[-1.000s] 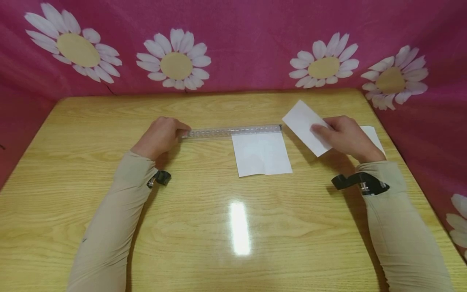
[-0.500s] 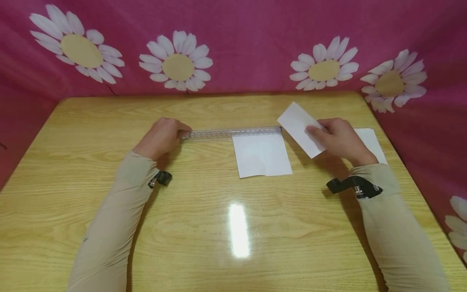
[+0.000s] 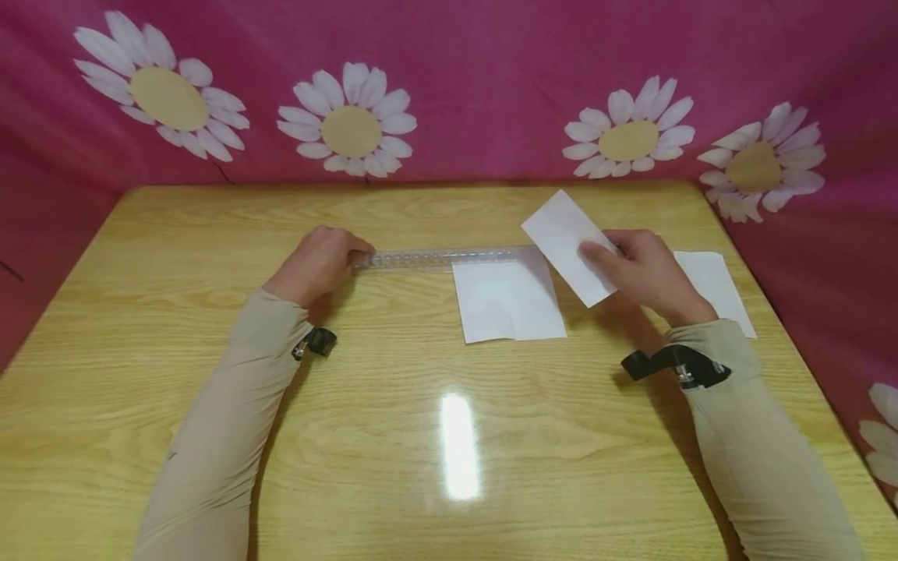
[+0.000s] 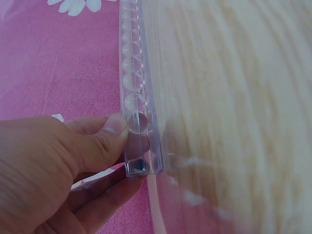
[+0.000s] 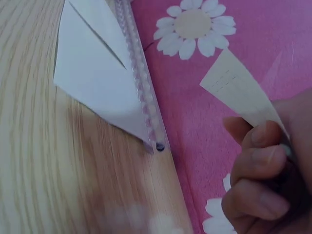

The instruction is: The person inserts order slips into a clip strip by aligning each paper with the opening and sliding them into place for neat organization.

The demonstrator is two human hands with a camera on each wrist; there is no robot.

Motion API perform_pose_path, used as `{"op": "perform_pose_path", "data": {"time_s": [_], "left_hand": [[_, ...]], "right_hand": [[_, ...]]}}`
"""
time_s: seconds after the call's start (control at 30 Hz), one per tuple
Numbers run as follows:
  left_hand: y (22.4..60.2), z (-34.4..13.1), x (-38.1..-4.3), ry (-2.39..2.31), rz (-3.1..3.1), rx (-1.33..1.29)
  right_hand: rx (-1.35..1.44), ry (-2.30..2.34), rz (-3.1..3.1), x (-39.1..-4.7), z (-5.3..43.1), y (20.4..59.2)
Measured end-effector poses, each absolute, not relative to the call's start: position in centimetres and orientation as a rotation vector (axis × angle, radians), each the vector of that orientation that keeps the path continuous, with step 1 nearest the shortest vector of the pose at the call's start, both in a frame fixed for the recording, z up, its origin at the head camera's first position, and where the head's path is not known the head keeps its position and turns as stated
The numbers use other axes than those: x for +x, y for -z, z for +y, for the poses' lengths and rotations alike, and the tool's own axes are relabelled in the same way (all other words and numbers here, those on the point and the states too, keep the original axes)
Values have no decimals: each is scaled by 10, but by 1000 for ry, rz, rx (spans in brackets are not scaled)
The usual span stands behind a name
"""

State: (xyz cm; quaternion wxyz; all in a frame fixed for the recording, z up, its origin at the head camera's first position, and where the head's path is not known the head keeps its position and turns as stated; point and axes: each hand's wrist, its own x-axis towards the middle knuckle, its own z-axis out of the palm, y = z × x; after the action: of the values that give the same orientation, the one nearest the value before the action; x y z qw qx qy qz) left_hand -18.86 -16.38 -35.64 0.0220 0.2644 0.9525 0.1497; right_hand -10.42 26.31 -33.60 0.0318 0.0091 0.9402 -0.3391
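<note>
Pink daisy cloth (image 3: pixel 487 93) along the far and right edges of the worktop (image 3: pixel 379 436); wide stretch of wood between the sleeves (image 3: pixel 203 436); one clear ruler (image 3: pixel 428 259) across the far edge of one white sheet (image 3: pixel 508 302), left end pinched by fingers of the left hand (image 3: pixel 317 265); second paper (image 3: pixel 567 241) off the wood, gripped by fingers of the right hand (image 3: pixel 648 273); third paper (image 3: pixel 717 288) near the right edge, partly behind the wrist.

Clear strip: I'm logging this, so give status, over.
Left hand pinching one end of clear strip. Right hand holding white paper. Square sheet at strip's right half. Nothing visibly in the way.
</note>
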Motion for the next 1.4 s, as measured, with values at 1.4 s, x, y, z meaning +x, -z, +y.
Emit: {"op": "perform_pose_path", "data": {"time_s": [1.4], "left_hand": [[356, -167, -188, -514, 2932, 826]], "right_hand": [[141, 1590, 2394, -117, 160, 346]]}}
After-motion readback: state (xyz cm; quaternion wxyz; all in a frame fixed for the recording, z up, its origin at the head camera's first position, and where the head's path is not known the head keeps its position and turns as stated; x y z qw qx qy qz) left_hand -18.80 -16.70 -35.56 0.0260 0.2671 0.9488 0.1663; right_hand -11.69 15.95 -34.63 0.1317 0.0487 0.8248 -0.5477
